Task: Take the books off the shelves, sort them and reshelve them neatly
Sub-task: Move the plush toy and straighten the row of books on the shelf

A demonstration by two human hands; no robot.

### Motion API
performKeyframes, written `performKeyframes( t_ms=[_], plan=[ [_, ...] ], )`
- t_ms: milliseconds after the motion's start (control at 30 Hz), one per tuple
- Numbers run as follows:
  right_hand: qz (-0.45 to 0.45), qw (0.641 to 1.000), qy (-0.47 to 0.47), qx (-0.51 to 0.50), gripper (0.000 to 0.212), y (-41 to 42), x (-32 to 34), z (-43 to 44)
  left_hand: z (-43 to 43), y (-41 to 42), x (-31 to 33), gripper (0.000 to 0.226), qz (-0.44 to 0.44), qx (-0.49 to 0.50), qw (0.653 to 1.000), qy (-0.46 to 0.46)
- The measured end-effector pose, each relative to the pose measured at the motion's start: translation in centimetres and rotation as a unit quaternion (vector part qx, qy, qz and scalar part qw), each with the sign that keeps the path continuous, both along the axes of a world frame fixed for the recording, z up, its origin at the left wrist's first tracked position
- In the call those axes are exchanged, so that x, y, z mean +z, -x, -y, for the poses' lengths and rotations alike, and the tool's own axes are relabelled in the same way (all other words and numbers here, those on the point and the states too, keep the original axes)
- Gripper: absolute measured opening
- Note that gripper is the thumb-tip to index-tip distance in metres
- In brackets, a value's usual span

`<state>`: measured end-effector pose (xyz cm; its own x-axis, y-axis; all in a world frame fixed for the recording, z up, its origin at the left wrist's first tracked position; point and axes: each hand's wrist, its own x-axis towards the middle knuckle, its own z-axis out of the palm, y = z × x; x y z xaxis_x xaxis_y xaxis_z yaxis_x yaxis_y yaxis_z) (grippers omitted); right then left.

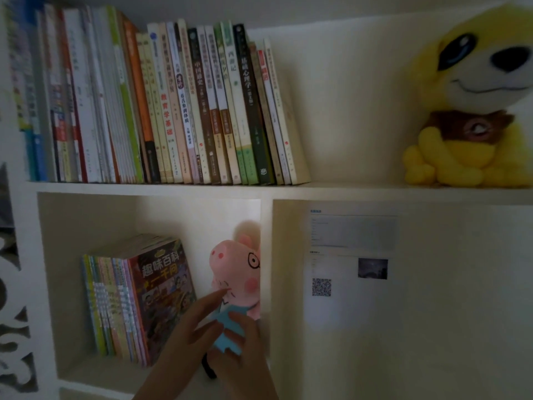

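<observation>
In the lower cubby (72,255), I am gripping the pink pig plush (236,272) with my right hand (245,342), left hand (190,327) touching it straight-fingered; the upright children's books (135,301) are standing just left, nearest my left hand.

Matt white shelf (173,186) – glossy paper books (161,111) – fuzzy plush pig (236,272).

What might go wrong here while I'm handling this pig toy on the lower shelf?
The lower books lean with nothing bracing their open side, and your left hand is close enough to knock them over. The upper row also leans unbraced and may slide. The pig, gripped by your right hand, could snag the lower books if pulled out.
</observation>
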<state>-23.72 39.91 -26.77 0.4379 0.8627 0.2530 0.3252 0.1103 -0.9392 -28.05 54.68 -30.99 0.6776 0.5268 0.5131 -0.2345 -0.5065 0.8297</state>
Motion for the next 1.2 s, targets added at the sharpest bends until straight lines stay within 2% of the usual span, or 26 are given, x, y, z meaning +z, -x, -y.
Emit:
performKeyframes(
  t_ms=[133, 233, 300, 367, 400, 500, 567, 633, 700, 767, 800, 867, 967, 1200],
  plan=[
    [0.023, 0.999, -0.026, 0.016, 0.044, -0.3, 1.1, 1.8, 0.3, 1.2, 1.7, 0.05, -0.003, -0.021, 0.999, -0.025],
    [0.113, 0.989, -0.097, -0.022, 0.036, -0.2, 2.6, 4.6, 1.3, 2.1, 3.8, 0.048, -0.03, -0.044, 0.996, -0.072],
    [0.143, 0.978, -0.143, -0.052, 0.027, -0.6, 5.0, 7.6, 3.0, 3.0, 6.0, 0.042, 0.006, -0.027, 0.994, -0.106],
    [0.158, 0.971, -0.167, -0.067, 0.023, -1.3, 8.3, 11.3, 5.7, 3.5, 8.8, 0.051, 0.056, -0.022, 0.985, -0.161],
    [0.174, 0.963, -0.186, -0.089, 0.024, -1.8, 10.1, 13.2, 7.8, 3.8, 10.6, 0.053, 0.083, -0.033, 0.977, -0.192],
    [0.234, 0.915, -0.268, -0.193, 0.028, -4.2, 14.7, 18.1, 13.5, 3.1, 14.9, 0.026, 0.173, -0.072, 0.945, -0.269],
    [0.274, 0.873, -0.284, -0.287, 0.028, -6.6, 17.0, 20.4, 16.5, 1.4, 17.7, 0.027, 0.171, -0.057, 0.918, -0.352],
    [0.317, 0.832, -0.246, -0.383, 0.022, -10.0, 18.9, 22.3, 18.3, -1.1, 20.0, 0.028, 0.16, -0.052, 0.898, -0.406],
    [0.36, 0.795, -0.156, -0.463, 0.021, -14.0, 20.4, 23.9, 19.4, -4.4, 21.9, 0.028, 0.131, -0.085, 0.91, -0.384],
    [0.375, 0.766, -0.041, -0.521, 0.04, -17.5, 21.5, 25.1, 20.2, -7.9, 23.8, 0.031, 0.069, -0.109, 0.924, -0.361],
    [0.364, 0.763, 0.018, -0.534, 0.052, -18.7, 21.9, 25.5, 20.5, -9.7, 24.7, 0.032, 0.03, -0.111, 0.927, -0.356],
    [0.33, 0.777, 0.107, -0.526, 0.071, -20.2, 22.6, 25.9, 20.9, -13.1, 26.2, 0.04, -0.063, -0.103, 0.928, -0.351],
    [0.298, 0.825, 0.129, -0.462, 0.079, -21.8, 22.9, 25.4, 21.1, -17.0, 27.4, 0.058, -0.163, -0.114, 0.928, -0.316],
    [0.282, 0.836, 0.122, -0.454, 0.073, -23.3, 22.9, 24.5, 20.3, -18.9, 27.2, 0.064, -0.169, -0.118, 0.928, -0.311]
  ],
)
